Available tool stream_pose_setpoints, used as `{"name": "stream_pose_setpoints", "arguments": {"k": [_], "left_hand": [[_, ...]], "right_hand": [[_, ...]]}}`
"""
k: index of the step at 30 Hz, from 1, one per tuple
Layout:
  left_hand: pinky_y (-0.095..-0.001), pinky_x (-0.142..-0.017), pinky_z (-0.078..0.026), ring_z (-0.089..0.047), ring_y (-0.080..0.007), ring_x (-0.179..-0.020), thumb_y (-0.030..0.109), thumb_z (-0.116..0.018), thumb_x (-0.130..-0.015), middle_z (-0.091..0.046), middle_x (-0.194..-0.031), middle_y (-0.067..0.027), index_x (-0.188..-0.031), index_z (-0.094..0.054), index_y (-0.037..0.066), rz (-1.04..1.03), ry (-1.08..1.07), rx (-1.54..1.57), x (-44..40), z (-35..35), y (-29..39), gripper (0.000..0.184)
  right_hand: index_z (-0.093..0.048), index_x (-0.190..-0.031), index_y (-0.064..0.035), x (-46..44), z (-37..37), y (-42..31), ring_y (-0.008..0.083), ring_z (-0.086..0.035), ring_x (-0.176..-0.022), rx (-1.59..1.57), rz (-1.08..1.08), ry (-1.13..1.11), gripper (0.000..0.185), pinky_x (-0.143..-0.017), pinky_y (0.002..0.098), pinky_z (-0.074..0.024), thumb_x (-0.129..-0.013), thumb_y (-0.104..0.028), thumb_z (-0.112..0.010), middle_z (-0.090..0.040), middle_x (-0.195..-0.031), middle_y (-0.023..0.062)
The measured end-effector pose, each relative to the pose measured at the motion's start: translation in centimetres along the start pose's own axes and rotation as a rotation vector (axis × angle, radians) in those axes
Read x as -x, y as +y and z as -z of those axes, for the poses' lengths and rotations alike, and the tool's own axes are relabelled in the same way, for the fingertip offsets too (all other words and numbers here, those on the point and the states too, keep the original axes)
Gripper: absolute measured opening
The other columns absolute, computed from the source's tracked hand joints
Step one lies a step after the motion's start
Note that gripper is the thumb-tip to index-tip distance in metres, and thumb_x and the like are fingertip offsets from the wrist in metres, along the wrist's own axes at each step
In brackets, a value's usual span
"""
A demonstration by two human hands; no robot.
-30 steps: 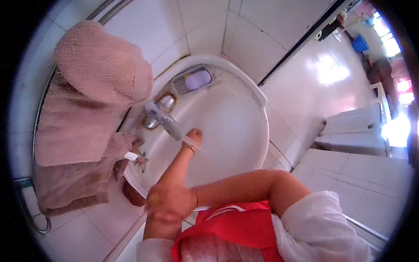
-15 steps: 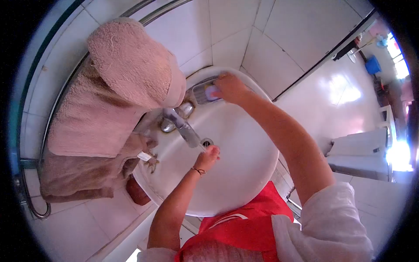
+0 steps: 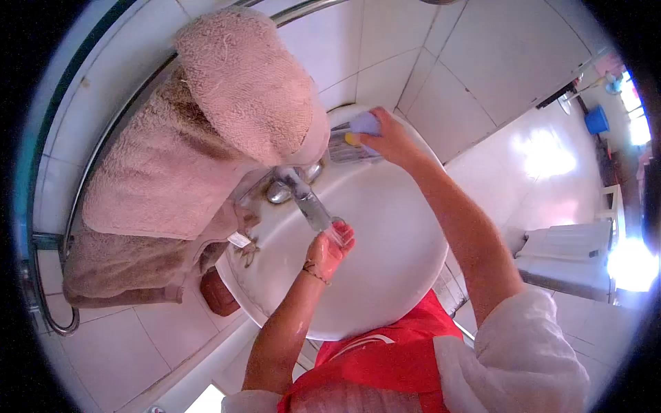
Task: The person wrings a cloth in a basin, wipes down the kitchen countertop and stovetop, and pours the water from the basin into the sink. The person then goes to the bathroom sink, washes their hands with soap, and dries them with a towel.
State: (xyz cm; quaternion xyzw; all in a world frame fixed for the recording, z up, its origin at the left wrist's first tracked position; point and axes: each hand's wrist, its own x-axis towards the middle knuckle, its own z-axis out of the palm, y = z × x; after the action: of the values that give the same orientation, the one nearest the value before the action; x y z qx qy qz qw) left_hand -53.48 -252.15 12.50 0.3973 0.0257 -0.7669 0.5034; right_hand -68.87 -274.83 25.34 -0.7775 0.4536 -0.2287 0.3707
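Under the spout of the faucet (image 3: 308,202) is my left hand (image 3: 331,248), palm up with fingers loosely curled and apart, wet, holding nothing. Water runs onto it above the white sink (image 3: 385,234). At the back of the basin my right hand (image 3: 387,141) grips a lavender soap bar (image 3: 365,124), just above the clear soap dish (image 3: 342,150). Something small and yellow shows beside the soap at my fingertips.
Pink towels (image 3: 255,89) and a brown towel (image 3: 124,268) hang from a metal rail (image 3: 103,144) on the left. A reddish-brown object (image 3: 217,292) lies below the sink's left edge. A blue bucket (image 3: 596,120) stands far right.
My right hand moved from my left forearm to the soap dish and has taken hold of the soap. My left hand turned palm up and opened under the faucet. The view shifted.
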Motion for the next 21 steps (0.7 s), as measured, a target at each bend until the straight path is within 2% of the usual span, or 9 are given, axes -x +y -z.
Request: {"name": "stream_pose_setpoints", "arguments": {"k": [2,6,8,9,11,15,17,19,21], "left_hand": [[-0.0415,-0.088,-0.049,-0.061,-0.0275,-0.101,0.016,-0.049,-0.087,-0.062,-0.109,-0.0135,-0.115,-0.053,0.005,-0.019,-0.102,0.307,-0.1,-0.5,0.5,0.030],[-0.0420,-0.090,-0.046,-0.058,-0.0246,-0.106,0.028,-0.046,-0.094,-0.057,-0.120,-0.0155,-0.107,-0.056,0.002,-0.230,-0.100,0.202,-0.4,-2.4,-0.4,0.030],[-0.0447,-0.093,-0.043,-0.054,-0.0302,-0.111,0.025,-0.047,-0.093,-0.056,-0.121,-0.0188,-0.111,-0.055,0.000,-0.654,0.324,-0.806,0.6,-4.6,-0.6,0.032],[-0.0447,-0.093,-0.043,-0.054,-0.0302,-0.111,0.025,-0.047,-0.093,-0.056,-0.121,-0.0188,-0.111,-0.055,0.000,-0.654,0.326,-0.811,0.4,-4.5,-1.1,0.032],[-0.0430,-0.094,-0.042,-0.053,-0.0352,-0.110,0.022,-0.050,-0.092,-0.055,-0.119,-0.0209,-0.112,-0.055,-0.001,-1.117,0.258,-1.531,0.3,-4.0,-2.3,0.031],[-0.0417,-0.075,-0.050,-0.059,-0.0352,-0.093,0.020,-0.053,-0.091,-0.063,-0.098,-0.0163,-0.093,-0.060,0.002,-0.971,0.154,-1.565,0.3,-4.8,-1.6,0.020],[-0.0438,-0.063,-0.049,-0.059,-0.0345,-0.081,0.019,-0.054,-0.091,-0.062,-0.085,-0.0136,-0.085,-0.057,0.002,-0.863,0.231,-1.685,-0.5,-6.7,-0.6,0.018],[-0.0462,-0.065,-0.043,-0.055,-0.0359,-0.072,0.021,-0.055,-0.091,-0.056,-0.072,-0.0154,-0.074,-0.050,0.001,-1.129,0.343,-1.540,-1.6,-8.1,-0.3,0.026],[-0.0434,-0.076,-0.044,-0.057,-0.0348,-0.088,0.019,-0.052,-0.092,-0.059,-0.087,-0.0172,-0.086,-0.056,0.000,-1.088,0.288,-1.579,-1.1,-10.1,0.2,0.020]], "right_hand": [[-0.042,-0.126,-0.0068,3.2,-0.8,-0.9,0.0227,-0.063,-0.089,-0.733,-0.230,-0.069,0.055,-0.073,0.0381,-0.0543,-0.078,-0.006,-0.067,-0.061,-0.106,0.0160],[-0.039,-0.127,-0.0117,11.3,-8.6,0.6,0.0232,-0.062,-0.089,-1.266,-0.504,-0.244,0.049,-0.071,0.0399,-0.0555,-0.083,-0.002,-0.059,-0.058,-0.103,0.0116],[-0.044,-0.120,-0.0106,13.0,-13.0,0.9,0.0227,-0.061,-0.091,-1.531,-0.699,-0.152,0.034,-0.074,0.0360,-0.0544,-0.088,-0.005,-0.055,-0.059,-0.101,0.0099],[-0.047,-0.115,-0.0093,13.5,-17.0,4.2,0.0231,-0.060,-0.091,-1.590,-0.589,-0.129,0.026,-0.075,0.0356,-0.0539,-0.090,-0.008,-0.052,-0.059,-0.101,0.0099],[-0.050,-0.110,-0.0074,14.7,-22.7,9.2,0.0239,-0.060,-0.092,-1.604,-0.343,-0.130,0.018,-0.076,0.0360,-0.0532,-0.093,-0.014,-0.046,-0.059,-0.101,0.0101],[-0.054,-0.093,-0.0044,16.4,-20.9,9.6,0.0218,-0.059,-0.089,-1.643,-0.416,-0.010,0.021,-0.081,0.0359,-0.0499,-0.094,-0.022,-0.043,-0.061,-0.094,0.0082],[-0.054,-0.097,-0.0024,15.5,-15.0,4.2,0.0244,-0.060,-0.090,-1.783,-1.082,0.041,0.025,-0.083,0.0381,-0.0501,-0.094,-0.024,-0.042,-0.061,-0.097,0.0109],[-0.053,-0.104,-0.0007,15.2,-13.2,3.3,0.0247,-0.059,-0.096,-1.837,-1.002,-0.022,0.027,-0.087,0.0384,-0.0482,-0.094,-0.022,-0.040,-0.060,-0.104,0.0130],[-0.052,-0.111,0.0011,14.4,-11.4,2.1,0.0251,-0.058,-0.103,-1.889,-0.918,-0.097,0.031,-0.092,0.0388,-0.0462,-0.095,-0.021,-0.038,-0.059,-0.111,0.0151]]}}
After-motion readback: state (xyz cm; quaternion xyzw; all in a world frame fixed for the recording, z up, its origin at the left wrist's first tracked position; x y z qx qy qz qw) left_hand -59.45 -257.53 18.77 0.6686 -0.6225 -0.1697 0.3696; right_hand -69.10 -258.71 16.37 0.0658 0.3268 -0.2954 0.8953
